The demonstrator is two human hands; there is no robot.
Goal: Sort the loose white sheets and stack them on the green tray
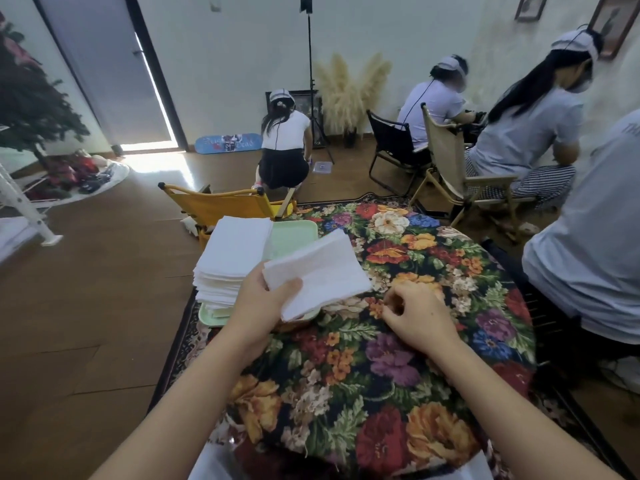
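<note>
Over the table, the left hand (264,299) pinches some sheets (318,271).
The right hand (414,315) rests loosely curled, holding nothing. Beside them, the pile (230,258) sits on the tray (294,237). Line up edges, then lay them flat on top.

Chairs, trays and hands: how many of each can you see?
Chairs: 3, yellow, black, tan
Green tray: 1
Hands: 2, left hand holding white sheets, right hand on the cloth
Total: 6
</note>
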